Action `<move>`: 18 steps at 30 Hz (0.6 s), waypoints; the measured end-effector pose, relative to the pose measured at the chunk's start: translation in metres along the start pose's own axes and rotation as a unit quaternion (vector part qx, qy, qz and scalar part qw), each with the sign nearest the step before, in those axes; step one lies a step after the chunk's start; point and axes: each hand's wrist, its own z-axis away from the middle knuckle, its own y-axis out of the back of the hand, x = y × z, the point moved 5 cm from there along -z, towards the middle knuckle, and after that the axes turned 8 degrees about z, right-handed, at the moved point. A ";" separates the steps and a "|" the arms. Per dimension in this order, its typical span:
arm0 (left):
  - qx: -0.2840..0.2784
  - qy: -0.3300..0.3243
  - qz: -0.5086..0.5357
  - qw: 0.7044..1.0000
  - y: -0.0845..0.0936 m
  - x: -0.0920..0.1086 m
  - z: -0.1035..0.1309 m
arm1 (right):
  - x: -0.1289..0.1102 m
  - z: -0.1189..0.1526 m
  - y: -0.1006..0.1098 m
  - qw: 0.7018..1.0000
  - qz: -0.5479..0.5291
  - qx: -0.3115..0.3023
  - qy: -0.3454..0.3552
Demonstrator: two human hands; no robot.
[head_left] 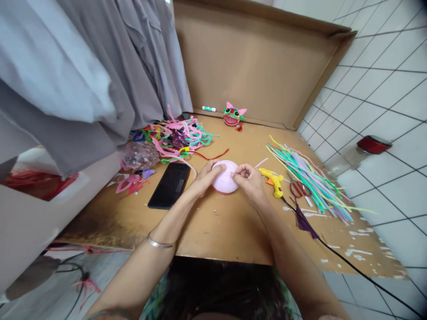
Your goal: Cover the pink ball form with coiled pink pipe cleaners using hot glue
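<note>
A round, domed lilac piece [225, 178], with curved rows of fuzzy stem and a pinkish-red lower rim, is between my hands above the front middle of the table. My left hand [206, 177] grips its left side, thumb on top. On the right side, my right hand [248, 178] has thumb and index finger pinched together at the dome's surface; whatever is between those fingertips is too small to make out. A pale pink stem [262, 163] sticks out just beyond the right hand. The yellow glue gun [274, 181] lies close to that hand.
Left of my hands lies a black phone [169, 186], with tangled pipe cleaners [187, 133] behind it. Red-handled scissors [300, 189], a purple tassel [304, 221] and straight pipe cleaners [305, 173] are at right. A colourful animal-face ornament [232, 115] stands by the cardboard [256, 66].
</note>
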 end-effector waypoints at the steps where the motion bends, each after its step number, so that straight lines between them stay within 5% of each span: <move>1: 0.000 0.003 -0.009 1.000 0.000 0.001 0.001 | 0.000 0.000 0.000 1.000 0.004 0.002 -0.002; 18: 0.013 -0.007 -0.054 0.998 0.002 -0.005 0.001 | -0.011 0.006 -0.005 0.998 0.017 0.003 0.063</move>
